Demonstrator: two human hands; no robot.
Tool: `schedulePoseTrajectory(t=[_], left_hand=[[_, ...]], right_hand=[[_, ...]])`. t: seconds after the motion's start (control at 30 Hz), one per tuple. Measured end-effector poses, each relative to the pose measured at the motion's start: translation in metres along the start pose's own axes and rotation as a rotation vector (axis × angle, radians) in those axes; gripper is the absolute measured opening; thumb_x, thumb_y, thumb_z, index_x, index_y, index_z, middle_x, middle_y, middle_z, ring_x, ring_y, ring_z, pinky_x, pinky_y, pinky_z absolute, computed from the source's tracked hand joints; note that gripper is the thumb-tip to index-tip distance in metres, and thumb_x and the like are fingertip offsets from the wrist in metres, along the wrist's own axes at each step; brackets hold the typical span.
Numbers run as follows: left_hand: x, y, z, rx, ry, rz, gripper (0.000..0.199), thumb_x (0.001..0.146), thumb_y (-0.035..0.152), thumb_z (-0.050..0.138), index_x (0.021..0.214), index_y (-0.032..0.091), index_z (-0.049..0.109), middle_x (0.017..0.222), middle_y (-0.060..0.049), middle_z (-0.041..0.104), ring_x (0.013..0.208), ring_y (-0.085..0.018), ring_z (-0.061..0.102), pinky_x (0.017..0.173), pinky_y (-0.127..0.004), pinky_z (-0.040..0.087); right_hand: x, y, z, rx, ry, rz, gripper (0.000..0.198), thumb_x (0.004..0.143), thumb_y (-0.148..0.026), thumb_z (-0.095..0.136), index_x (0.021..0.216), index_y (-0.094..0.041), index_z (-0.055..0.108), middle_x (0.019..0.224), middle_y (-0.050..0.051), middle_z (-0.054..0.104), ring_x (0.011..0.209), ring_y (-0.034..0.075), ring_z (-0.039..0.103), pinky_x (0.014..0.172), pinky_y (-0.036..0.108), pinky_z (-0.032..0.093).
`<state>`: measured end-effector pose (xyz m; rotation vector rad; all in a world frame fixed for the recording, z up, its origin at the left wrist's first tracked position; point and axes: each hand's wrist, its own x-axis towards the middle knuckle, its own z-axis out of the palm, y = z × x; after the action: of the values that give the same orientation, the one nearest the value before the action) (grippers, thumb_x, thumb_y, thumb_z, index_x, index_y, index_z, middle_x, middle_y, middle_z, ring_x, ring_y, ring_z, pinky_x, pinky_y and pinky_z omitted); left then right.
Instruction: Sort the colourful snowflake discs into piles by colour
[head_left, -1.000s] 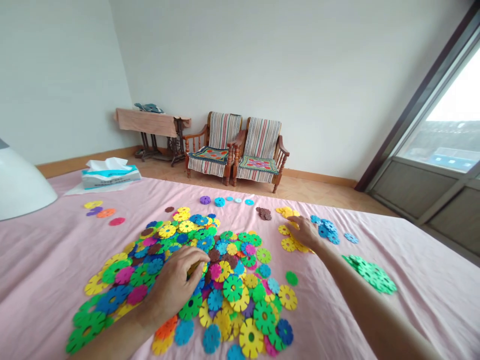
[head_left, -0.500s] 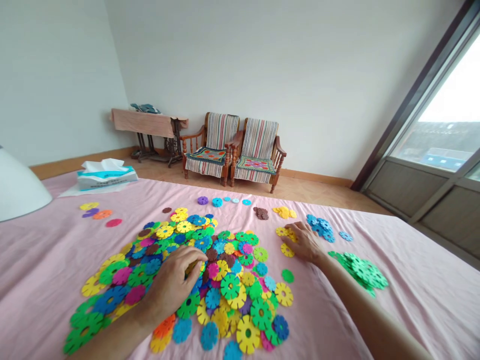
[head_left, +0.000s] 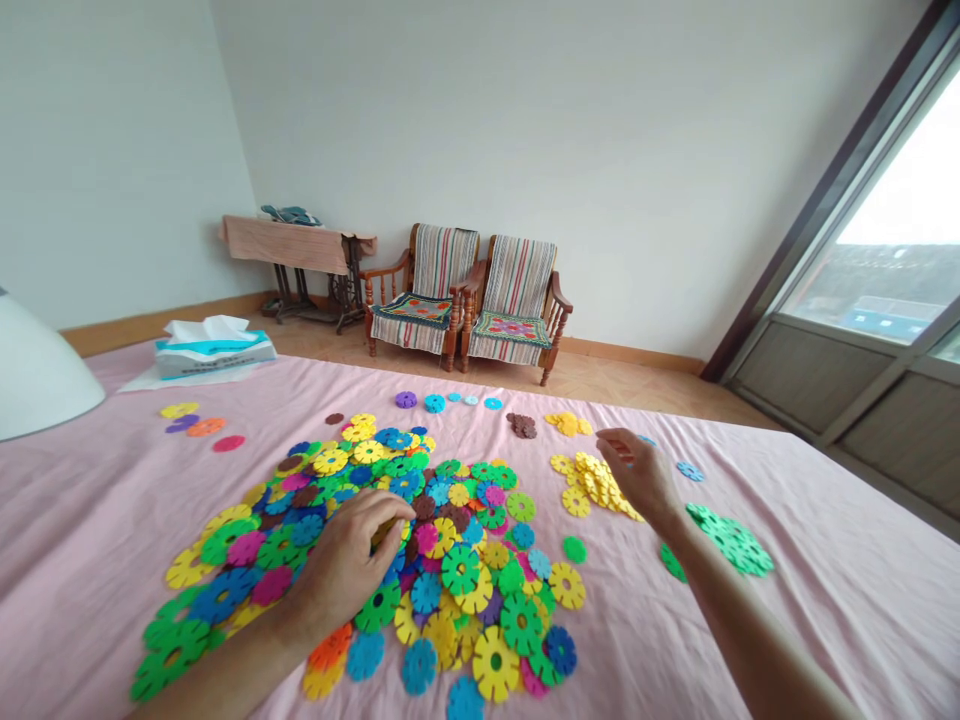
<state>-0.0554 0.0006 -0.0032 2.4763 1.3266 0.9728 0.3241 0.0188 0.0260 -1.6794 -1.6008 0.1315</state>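
My left hand rests over a large mixed pile of slotted flower-shaped plastic discs in many colours. Its fingers are curled toward the thumb, and what lies inside them is hidden. Raised a little off the cloth, my right hand is beside a heap of yellow discs. Its fingers are loosely bent and apart from the thumb, with no disc seen in them. Behind that hand, blue discs are mostly covered. Green discs lie to the right of the wrist, partly behind the forearm.
Brown discs, orange-yellow discs and a purple stack line the far side of the pink cloth. A tissue box and a white rounded object stand at left. Two armchairs are beyond the table.
My right hand has lifted from the yellow discs and shifted right, uncovering a yellow heap and now covering most of the blue discs. My left hand has stayed in place.
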Motion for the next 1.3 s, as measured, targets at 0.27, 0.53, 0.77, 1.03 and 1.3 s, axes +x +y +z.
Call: schedulePoseTrajectory(t=[0.27, 0.53, 0.77, 1.03, 1.3], left_hand=[[0.0, 0.001, -0.001, 0.011, 0.015, 0.002, 0.017, 0.087, 0.026, 0.047, 0.086, 0.022, 0.063, 0.09, -0.002, 0.067, 0.09, -0.02, 0.061, 0.08, -0.032, 0.048], [0.0, -0.001, 0.0, 0.012, 0.005, 0.0, 0.018, 0.087, 0.026, 0.046, 0.087, 0.022, 0.063, 0.09, -0.003, 0.067, 0.09, -0.02, 0.061, 0.08, -0.032, 0.048], [0.0, 0.0, 0.0, 0.016, 0.006, 0.008, 0.017, 0.087, 0.026, 0.046, 0.087, 0.022, 0.063, 0.091, -0.004, 0.067, 0.09, -0.02, 0.06, 0.08, -0.032, 0.048], [-0.001, -0.002, 0.002, 0.009, 0.026, 0.012, 0.016, 0.086, 0.025, 0.048, 0.086, 0.023, 0.064, 0.09, -0.003, 0.067, 0.09, -0.02, 0.061, 0.08, -0.032, 0.049], [0.0, -0.002, 0.001, 0.015, 0.014, 0.007, 0.017, 0.087, 0.026, 0.047, 0.087, 0.022, 0.063, 0.091, -0.003, 0.067, 0.09, -0.02, 0.061, 0.08, -0.032, 0.049]], right_hand=[[-0.049, -0.067, -0.016, -0.101, -0.849, -0.122, 0.014, 0.07, -0.024, 0.064, 0.083, -0.02, 0.063, 0.082, 0.002, 0.066, 0.074, 0.015, 0.059, 0.064, 0.024, 0.043], [-0.063, -0.077, -0.01, -0.287, -0.932, -0.202, 0.036, 0.064, -0.03, 0.074, 0.095, -0.02, 0.058, 0.097, 0.005, 0.061, 0.086, 0.02, 0.055, 0.074, 0.03, 0.042], [-0.046, -0.062, -0.02, -0.115, -0.889, -0.166, 0.006, 0.073, -0.018, 0.054, 0.073, -0.019, 0.06, 0.073, -0.001, 0.06, 0.069, 0.013, 0.053, 0.061, 0.023, 0.037], [-0.022, 0.023, -0.01, -0.235, -0.279, 0.039, 0.014, 0.075, -0.026, 0.047, 0.073, -0.018, 0.058, 0.057, -0.002, 0.05, 0.055, 0.013, 0.048, 0.053, 0.024, 0.032], [-0.027, 0.036, -0.005, -0.291, -0.18, 0.064, 0.016, 0.069, -0.025, 0.053, 0.083, -0.018, 0.057, 0.079, 0.004, 0.062, 0.073, 0.02, 0.056, 0.066, 0.03, 0.04]])
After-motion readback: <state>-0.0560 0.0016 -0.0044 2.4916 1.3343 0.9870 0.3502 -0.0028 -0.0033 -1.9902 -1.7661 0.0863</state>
